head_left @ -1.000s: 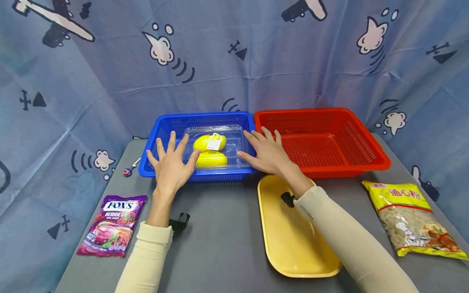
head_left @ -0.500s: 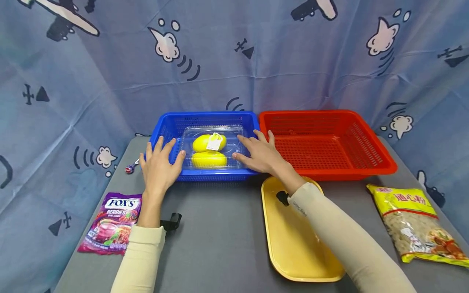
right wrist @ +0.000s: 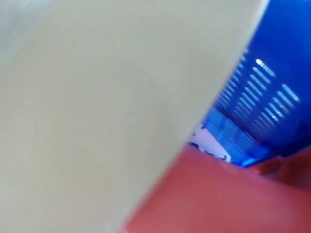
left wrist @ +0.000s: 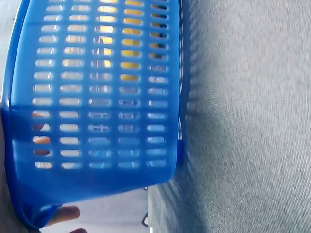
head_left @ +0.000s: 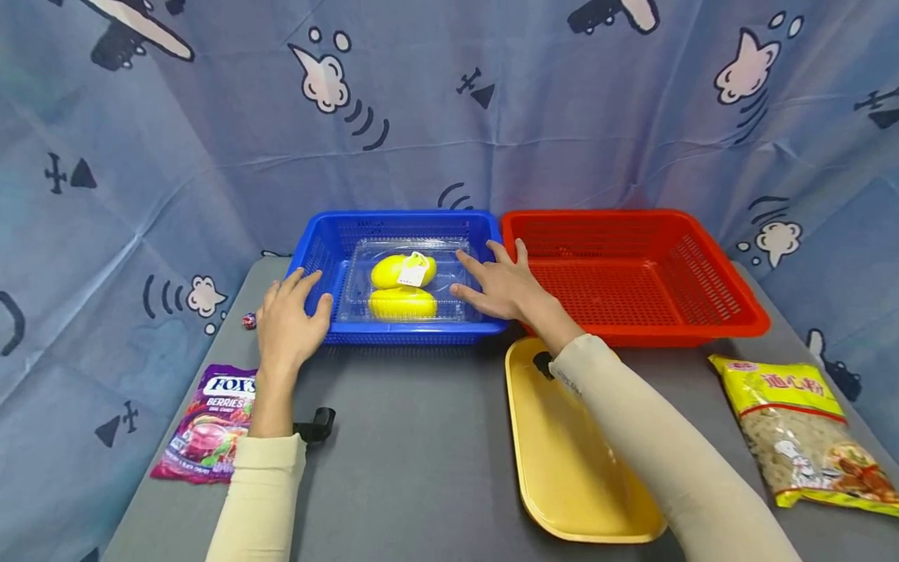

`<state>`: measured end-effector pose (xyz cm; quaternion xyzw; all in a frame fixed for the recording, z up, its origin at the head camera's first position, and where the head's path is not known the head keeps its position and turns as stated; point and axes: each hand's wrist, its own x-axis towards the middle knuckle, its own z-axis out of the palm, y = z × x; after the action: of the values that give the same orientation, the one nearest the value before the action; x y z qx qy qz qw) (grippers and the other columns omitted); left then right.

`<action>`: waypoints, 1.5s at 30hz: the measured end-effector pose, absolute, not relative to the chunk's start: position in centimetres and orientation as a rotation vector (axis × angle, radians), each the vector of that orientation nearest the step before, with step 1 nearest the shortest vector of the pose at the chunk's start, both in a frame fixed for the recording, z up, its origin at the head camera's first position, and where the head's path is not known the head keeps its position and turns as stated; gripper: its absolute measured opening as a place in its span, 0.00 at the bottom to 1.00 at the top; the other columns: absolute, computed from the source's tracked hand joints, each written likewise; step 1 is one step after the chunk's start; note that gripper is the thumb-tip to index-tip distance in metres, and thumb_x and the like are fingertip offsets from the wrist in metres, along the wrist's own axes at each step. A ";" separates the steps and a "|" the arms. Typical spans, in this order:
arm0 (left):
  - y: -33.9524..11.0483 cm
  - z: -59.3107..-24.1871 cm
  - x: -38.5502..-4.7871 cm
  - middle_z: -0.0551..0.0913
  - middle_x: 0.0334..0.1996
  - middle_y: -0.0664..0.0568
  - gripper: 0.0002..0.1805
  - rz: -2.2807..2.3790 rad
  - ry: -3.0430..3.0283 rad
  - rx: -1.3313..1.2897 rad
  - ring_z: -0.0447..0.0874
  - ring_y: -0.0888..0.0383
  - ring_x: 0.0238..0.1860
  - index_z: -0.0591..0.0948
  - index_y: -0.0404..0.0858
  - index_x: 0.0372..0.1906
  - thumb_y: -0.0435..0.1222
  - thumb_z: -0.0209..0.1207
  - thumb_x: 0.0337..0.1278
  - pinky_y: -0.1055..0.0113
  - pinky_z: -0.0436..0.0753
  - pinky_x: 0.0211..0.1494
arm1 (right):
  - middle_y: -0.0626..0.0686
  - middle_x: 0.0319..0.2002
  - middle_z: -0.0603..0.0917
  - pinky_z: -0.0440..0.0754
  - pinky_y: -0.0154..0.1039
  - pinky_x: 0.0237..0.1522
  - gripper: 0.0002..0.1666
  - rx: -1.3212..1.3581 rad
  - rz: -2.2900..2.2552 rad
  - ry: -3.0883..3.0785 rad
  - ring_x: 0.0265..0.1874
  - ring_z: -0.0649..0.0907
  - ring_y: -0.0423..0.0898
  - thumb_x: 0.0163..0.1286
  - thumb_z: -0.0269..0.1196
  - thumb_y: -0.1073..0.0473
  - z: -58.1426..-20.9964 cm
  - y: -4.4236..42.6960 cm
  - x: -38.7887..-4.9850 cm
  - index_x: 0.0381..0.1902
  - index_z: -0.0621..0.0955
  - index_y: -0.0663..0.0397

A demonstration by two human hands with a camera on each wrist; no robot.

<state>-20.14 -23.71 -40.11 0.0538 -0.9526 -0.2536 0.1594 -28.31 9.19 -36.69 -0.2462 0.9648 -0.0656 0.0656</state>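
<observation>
My left hand holds the left front corner of a blue basket. In the left wrist view, fingertips show outside the basket's end wall, and part of a finger shows through its slots. My right hand lies spread across the basket's right rim, fingers fairly straight; contact is hard to tell. Inside the blue basket sits a clear plastic box, with two yellow fruit-like pieces seen in it and a white tag on one. A blurred pale surface hides the right hand in the right wrist view.
A red basket adjoins the blue one. Nearer stands a yellow tray, partly under the right sleeve. A bag of pasta lies far right, a purple candy bag left, and a lollipop beside the blue basket.
My left hand has moved left and down from above the plastic box to the blue basket's corner. The right hand has shifted slightly at the right rim. The view has drifted a little.
</observation>
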 end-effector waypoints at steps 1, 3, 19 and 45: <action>-23.9 -40.2 -20.2 0.66 0.77 0.43 0.27 -0.734 -2.724 0.145 0.57 0.30 0.77 0.74 0.45 0.72 0.46 0.52 0.71 0.27 0.59 0.71 | 0.57 0.75 0.70 0.30 0.73 0.75 0.45 -0.744 -0.218 2.906 0.80 0.54 0.62 0.76 0.43 0.29 -36.7 9.2 -28.4 0.83 0.54 0.42; -24.1 -40.2 -20.1 0.66 0.78 0.44 0.27 -0.751 -2.729 0.134 0.58 0.30 0.77 0.74 0.46 0.72 0.45 0.51 0.71 0.26 0.60 0.70 | 0.58 0.73 0.74 0.32 0.73 0.75 0.44 -0.744 -0.272 2.899 0.79 0.58 0.60 0.76 0.44 0.30 -36.8 9.2 -28.5 0.82 0.55 0.41; -24.7 -40.6 -20.3 0.69 0.76 0.50 0.26 -0.898 -2.635 0.153 0.67 0.32 0.73 0.77 0.45 0.70 0.40 0.54 0.68 0.38 0.64 0.74 | 0.51 0.41 0.88 0.36 0.72 0.75 0.38 -0.766 -0.585 2.908 0.52 0.74 0.50 0.74 0.54 0.35 -37.0 9.4 -28.6 0.78 0.65 0.33; -25.1 -39.4 -20.1 0.58 0.81 0.48 0.29 -0.875 -2.831 0.086 0.58 0.31 0.77 0.68 0.45 0.76 0.43 0.49 0.74 0.33 0.56 0.77 | 0.51 0.26 0.77 0.45 0.67 0.68 0.32 -0.695 -1.087 2.733 0.34 0.79 0.48 0.68 0.65 0.46 -35.8 9.5 -29.0 0.69 0.73 0.39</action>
<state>-20.06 -25.13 -39.39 0.0290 -0.9512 -0.2940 0.0886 -29.04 9.51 -35.75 -0.2296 0.9027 -0.3591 0.0599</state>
